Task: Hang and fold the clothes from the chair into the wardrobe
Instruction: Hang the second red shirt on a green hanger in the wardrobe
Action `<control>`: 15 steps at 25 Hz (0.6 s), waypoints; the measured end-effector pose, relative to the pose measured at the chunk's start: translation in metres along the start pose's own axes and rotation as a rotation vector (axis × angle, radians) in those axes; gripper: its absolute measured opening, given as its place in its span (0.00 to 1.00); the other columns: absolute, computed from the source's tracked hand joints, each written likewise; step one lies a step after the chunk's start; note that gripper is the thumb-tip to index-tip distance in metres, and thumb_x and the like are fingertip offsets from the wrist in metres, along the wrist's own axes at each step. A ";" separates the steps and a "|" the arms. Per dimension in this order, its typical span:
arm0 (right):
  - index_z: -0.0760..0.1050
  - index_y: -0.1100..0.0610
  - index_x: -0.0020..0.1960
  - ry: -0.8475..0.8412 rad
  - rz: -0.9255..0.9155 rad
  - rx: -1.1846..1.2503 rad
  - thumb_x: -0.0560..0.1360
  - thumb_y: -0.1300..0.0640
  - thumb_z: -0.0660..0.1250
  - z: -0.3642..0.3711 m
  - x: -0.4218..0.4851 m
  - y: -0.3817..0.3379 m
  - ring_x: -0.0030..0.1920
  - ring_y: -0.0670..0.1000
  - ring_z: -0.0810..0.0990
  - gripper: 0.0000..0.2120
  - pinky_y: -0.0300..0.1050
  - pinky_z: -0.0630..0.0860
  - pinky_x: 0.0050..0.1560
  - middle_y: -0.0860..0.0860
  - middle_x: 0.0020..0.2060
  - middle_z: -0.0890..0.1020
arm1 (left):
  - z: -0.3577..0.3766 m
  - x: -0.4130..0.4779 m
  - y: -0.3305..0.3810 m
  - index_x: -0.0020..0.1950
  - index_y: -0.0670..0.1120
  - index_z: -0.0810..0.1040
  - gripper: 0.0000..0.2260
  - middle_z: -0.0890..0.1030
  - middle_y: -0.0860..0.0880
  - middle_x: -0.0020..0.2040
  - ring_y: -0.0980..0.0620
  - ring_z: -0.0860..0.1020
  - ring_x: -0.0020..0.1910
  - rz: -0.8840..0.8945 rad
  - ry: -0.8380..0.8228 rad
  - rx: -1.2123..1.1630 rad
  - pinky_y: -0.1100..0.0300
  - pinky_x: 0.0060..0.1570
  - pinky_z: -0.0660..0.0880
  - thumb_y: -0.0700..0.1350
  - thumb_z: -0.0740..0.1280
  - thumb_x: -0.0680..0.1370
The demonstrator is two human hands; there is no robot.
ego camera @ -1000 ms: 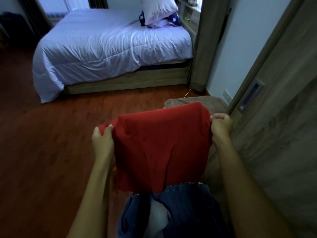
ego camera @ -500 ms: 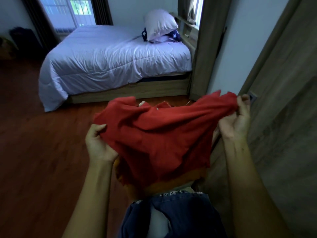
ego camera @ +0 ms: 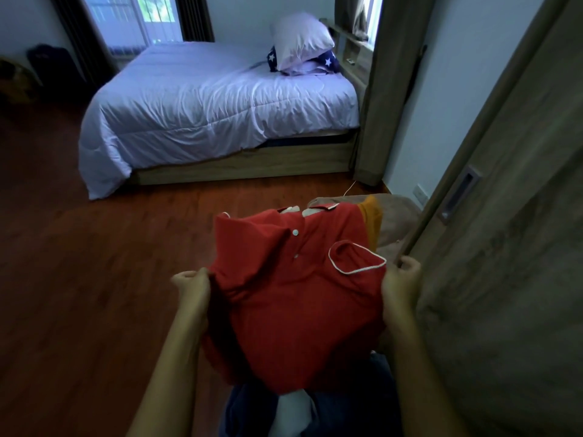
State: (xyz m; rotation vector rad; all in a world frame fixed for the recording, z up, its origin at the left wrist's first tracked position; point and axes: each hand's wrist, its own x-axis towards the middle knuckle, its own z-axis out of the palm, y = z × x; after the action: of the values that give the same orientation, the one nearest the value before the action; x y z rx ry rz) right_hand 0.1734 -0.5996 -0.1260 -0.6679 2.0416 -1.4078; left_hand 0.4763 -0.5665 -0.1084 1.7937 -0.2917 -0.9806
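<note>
A: Change from the preceding frame: the red polo shirt (ego camera: 299,298) was bunched and stretched sideways between the raised hands; it is now turned front side up, with collar, two white buttons and a white-trimmed sleeve opening visible. Both hands have come down and closer together.

B: Confirm grip state.

A: Left hand (ego camera: 193,287): fingers curled closed on the left edge of the shirt. Right hand (ego camera: 400,283): fingers closed on the right edge of the shirt, just below the trimmed sleeve opening. The shirt is stretched between the two hands.

B: Shirt position, taking the wardrobe door as reference?

A: The wardrobe door (ego camera: 511,279) fills the right side of the view. The shirt is held just left of the door's near edge, with the right hand nearest that edge. The recessed door handle (ego camera: 459,198) sits above and right of that hand.

B: Other items near the door?

A: A mustard-yellow garment (ego camera: 372,216) shows at the shirt's far right corner, over a brown padded surface (ego camera: 397,216) that lies against the foot of the door; whether it is the chair cannot be told. Dark blue denim (ego camera: 347,414) and a white cloth (ego camera: 293,411) lie under the shirt's near hem. Well left of the door and further back stands a bed (ego camera: 220,108) with a pale quilt, on a red-brown wooden floor (ego camera: 79,294).
</note>
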 end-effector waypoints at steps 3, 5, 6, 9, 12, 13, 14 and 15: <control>0.69 0.51 0.65 -0.110 -0.420 -0.384 0.77 0.53 0.61 0.021 -0.025 -0.035 0.64 0.55 0.69 0.16 0.49 0.67 0.64 0.52 0.63 0.71 | 0.003 -0.002 -0.004 0.65 0.39 0.66 0.19 0.75 0.40 0.52 0.48 0.74 0.41 0.010 -0.061 0.033 0.57 0.38 0.71 0.39 0.63 0.75; 0.70 0.51 0.64 -0.195 -0.631 -0.449 0.78 0.51 0.59 0.040 -0.030 -0.063 0.65 0.52 0.66 0.16 0.47 0.62 0.68 0.51 0.63 0.70 | 0.003 -0.007 -0.008 0.67 0.41 0.64 0.20 0.75 0.39 0.57 0.46 0.75 0.46 -0.013 -0.083 0.066 0.54 0.45 0.72 0.40 0.64 0.75; 0.71 0.53 0.64 -0.235 -0.687 -0.478 0.78 0.50 0.59 0.051 -0.028 -0.073 0.65 0.52 0.66 0.16 0.47 0.63 0.67 0.51 0.63 0.71 | 0.004 -0.007 -0.009 0.67 0.41 0.63 0.21 0.74 0.39 0.59 0.46 0.75 0.47 -0.012 -0.081 0.073 0.55 0.46 0.72 0.40 0.64 0.75; 0.72 0.56 0.65 -0.342 -0.710 -0.654 0.78 0.48 0.61 0.075 -0.016 -0.099 0.62 0.53 0.70 0.19 0.46 0.69 0.58 0.53 0.63 0.69 | 0.005 -0.010 -0.006 0.70 0.43 0.61 0.23 0.73 0.40 0.59 0.47 0.75 0.45 -0.014 -0.085 0.038 0.56 0.45 0.71 0.39 0.63 0.76; 0.76 0.60 0.60 -0.358 -0.778 -0.767 0.80 0.56 0.59 0.085 -0.010 -0.103 0.58 0.57 0.75 0.13 0.48 0.72 0.55 0.56 0.59 0.72 | 0.003 -0.008 0.000 0.70 0.47 0.60 0.25 0.74 0.41 0.59 0.43 0.77 0.49 0.029 -0.061 0.031 0.51 0.50 0.75 0.41 0.63 0.74; 0.77 0.60 0.57 -0.343 -0.817 -0.751 0.80 0.59 0.58 0.084 -0.011 -0.103 0.56 0.56 0.76 0.12 0.46 0.73 0.52 0.55 0.57 0.74 | 0.001 -0.007 0.003 0.69 0.49 0.60 0.25 0.74 0.40 0.61 0.41 0.77 0.53 0.060 -0.028 0.073 0.48 0.54 0.75 0.43 0.63 0.73; 0.78 0.59 0.54 -0.315 -0.875 -0.690 0.80 0.61 0.58 0.082 -0.011 -0.102 0.53 0.54 0.77 0.11 0.41 0.73 0.48 0.54 0.55 0.75 | 0.000 -0.005 0.005 0.68 0.51 0.61 0.26 0.74 0.39 0.61 0.39 0.76 0.56 0.099 0.007 0.126 0.44 0.57 0.74 0.46 0.63 0.70; 0.79 0.59 0.51 -0.267 -0.901 -0.609 0.79 0.63 0.58 0.080 -0.011 -0.104 0.50 0.50 0.77 0.10 0.34 0.70 0.44 0.54 0.52 0.76 | -0.001 -0.002 0.007 0.66 0.52 0.62 0.27 0.74 0.40 0.61 0.38 0.75 0.58 0.142 0.030 0.152 0.42 0.59 0.72 0.48 0.62 0.67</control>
State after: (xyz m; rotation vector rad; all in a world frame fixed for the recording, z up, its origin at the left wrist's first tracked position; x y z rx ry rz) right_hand 0.2456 -0.6785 -0.0492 -2.1004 2.0096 -0.9641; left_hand 0.4775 -0.5674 -0.1009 1.8951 -0.4795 -0.8496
